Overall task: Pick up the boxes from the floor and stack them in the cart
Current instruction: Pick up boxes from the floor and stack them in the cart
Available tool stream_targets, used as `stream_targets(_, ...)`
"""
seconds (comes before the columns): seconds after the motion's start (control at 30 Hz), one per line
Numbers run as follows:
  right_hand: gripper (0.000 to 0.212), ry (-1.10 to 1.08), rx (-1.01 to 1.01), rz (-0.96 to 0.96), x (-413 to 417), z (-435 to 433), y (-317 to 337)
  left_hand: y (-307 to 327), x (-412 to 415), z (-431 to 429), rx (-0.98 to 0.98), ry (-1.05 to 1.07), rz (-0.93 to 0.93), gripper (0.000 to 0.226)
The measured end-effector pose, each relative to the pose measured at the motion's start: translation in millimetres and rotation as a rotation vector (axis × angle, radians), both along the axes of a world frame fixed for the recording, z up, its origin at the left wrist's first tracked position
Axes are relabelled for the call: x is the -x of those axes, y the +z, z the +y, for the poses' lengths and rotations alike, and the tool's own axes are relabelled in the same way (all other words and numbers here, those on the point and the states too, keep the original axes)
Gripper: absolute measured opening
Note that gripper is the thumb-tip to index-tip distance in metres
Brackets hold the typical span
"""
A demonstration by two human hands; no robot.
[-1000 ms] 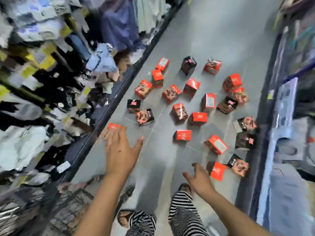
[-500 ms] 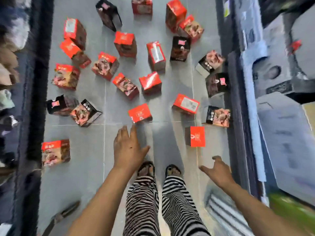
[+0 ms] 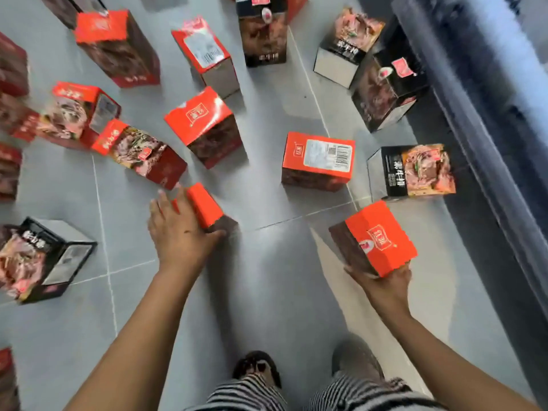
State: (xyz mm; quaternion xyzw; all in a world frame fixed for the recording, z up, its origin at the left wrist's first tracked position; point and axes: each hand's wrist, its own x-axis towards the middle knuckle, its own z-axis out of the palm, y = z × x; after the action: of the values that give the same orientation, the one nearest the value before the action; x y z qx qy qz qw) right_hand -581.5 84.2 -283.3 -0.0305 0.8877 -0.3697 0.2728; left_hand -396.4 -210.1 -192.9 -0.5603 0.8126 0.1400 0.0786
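Left hand (image 3: 181,235): closed around a red box (image 3: 206,207) at 9 o'clock of centre, thumb on its near side and fingers over the far edge. This box appears to sit on the floor (image 3: 267,292). Right hand (image 3: 385,281): gripping a second red box (image 3: 378,240) at 4 o'clock, held from its near end. That box is tilted; whether it is fully clear of the floor cannot be told.

Change noted: half a second ago both hands were open above the floor and touched nothing. Both have now come down and each has taken a box. Judgement: the pick-up step has begun for two boxes at once; lifting and carrying remain to be done.

Remaining stock: other boxes (image 3: 204,126) lie scattered from 9 through 12 to 3 o'clock. Among them are a labelled red box (image 3: 318,160) at 2 o'clock and a black box (image 3: 415,170) at 3 o'clock, near a dark blue fixture (image 3: 489,114). The cart is not in view, so no stacking can be confirmed. Judgement: the task stands at an early stage.
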Motion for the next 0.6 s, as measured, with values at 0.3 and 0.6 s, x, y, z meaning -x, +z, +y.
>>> stream_targets(0.3,0.059,0.212,0.373,0.256,34,-66,-58,-31,34,-32,0.153,-0.119,0.081,0.079)
stream_targets(0.6,0.066,0.313,0.463,0.39,31,-95,-40,-39,34,-35,0.253,-0.238,-0.012,0.084)
